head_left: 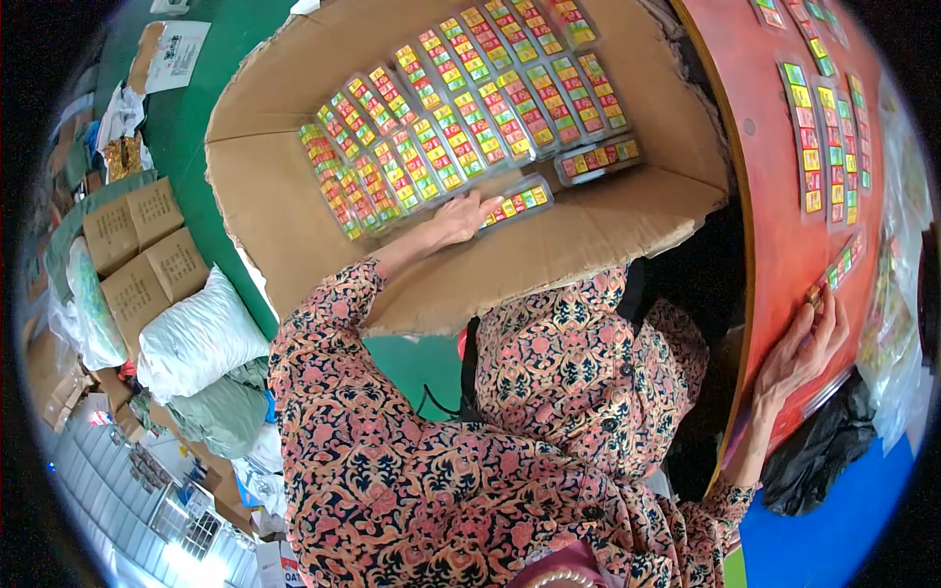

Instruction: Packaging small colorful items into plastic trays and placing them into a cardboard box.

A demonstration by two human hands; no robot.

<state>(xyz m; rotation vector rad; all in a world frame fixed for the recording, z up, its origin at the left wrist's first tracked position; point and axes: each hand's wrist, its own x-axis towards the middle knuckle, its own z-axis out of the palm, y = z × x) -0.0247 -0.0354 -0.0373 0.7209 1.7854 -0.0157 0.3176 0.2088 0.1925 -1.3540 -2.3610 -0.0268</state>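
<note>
Inside the large brown cardboard box [284, 108], several narrow clear-plastic strip packs [456, 137] with red, yellow and green squares lie side by side in rows. My left hand [459, 218] reaches in and grips the left end of one strip pack [520, 204] close to the near wall. Its thumb is partly hidden. To the right of that pack, another strip pack [598, 160] lies crosswise. On the red tabletop, my right hand [806, 343] pinches the near end of a slanted strip pack [843, 260] between its fingertips.
More strip packs [809, 137] lie on the red table [730, 59] beyond my right hand. Clear plastic bags [897, 294] and a black bag [818, 451] line its right edge. At left, closed cartons [157, 265] and a stuffed white sack [201, 338] stand on green floor [225, 235].
</note>
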